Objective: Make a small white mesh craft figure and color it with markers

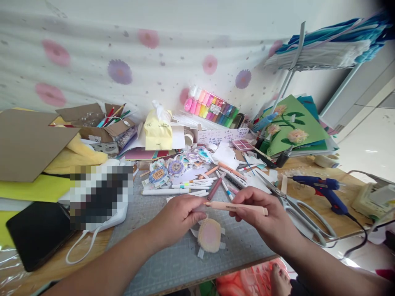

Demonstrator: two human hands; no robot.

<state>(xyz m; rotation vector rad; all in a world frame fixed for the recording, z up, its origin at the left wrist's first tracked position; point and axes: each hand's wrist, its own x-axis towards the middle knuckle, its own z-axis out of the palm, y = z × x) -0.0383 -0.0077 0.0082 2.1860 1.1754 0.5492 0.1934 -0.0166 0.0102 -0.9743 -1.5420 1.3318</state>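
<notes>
A peach-coloured marker [247, 208] lies across the fingers of my right hand [261, 211], which is closed around its barrel, its tip pointing left. My left hand [182, 216] is pinched at the marker's tip end; a small pale, translucent piece shows between its thumb and fingers, too small to name. Just below the hands, a round fuzzy cream piece with a pinkish centre [210, 235] rests on the grey cutting mat [166, 257], with whitish tabs sticking out around its edge.
White markers [166, 191], decorated round pieces [158, 174] and paper scraps lie behind the hands. Large scissors [304, 213] and a blue glue gun [324, 187] are at the right. A black tablet-like object [38, 232] and a white cable lie at the left.
</notes>
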